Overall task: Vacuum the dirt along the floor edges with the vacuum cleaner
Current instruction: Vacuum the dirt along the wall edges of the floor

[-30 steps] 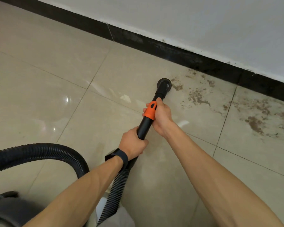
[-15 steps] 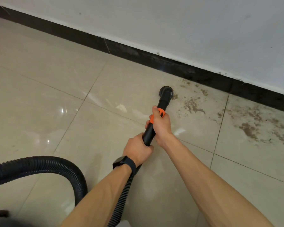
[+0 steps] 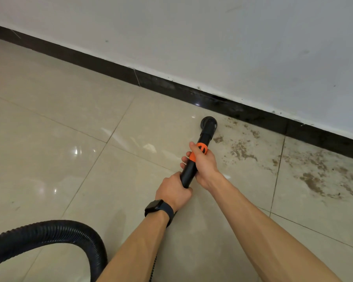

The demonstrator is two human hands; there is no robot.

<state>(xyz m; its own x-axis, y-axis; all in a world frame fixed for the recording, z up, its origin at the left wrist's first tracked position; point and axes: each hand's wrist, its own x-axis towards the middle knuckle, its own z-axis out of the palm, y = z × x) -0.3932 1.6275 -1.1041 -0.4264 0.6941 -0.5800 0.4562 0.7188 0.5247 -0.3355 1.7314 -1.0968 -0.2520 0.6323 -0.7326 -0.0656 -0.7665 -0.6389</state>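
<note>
Both hands grip the vacuum wand (image 3: 189,171): right hand (image 3: 204,163) curled around the orange collar, left hand (image 3: 174,190) below; round nozzle (image 3: 208,123) beside dirt (image 3: 240,149).

left hand (image 3: 174,191): fingers curled round the vacuum wand (image 3: 189,173), near end | right hand (image 3: 204,164): grips it just ahead, thumb on top | both forearms stretched forward

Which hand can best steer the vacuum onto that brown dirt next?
Probably the right hand. It grips the wand up front at the orange collar, nearest the nozzle, and the dirt lies on its side. The left hand holds farther back.
</note>
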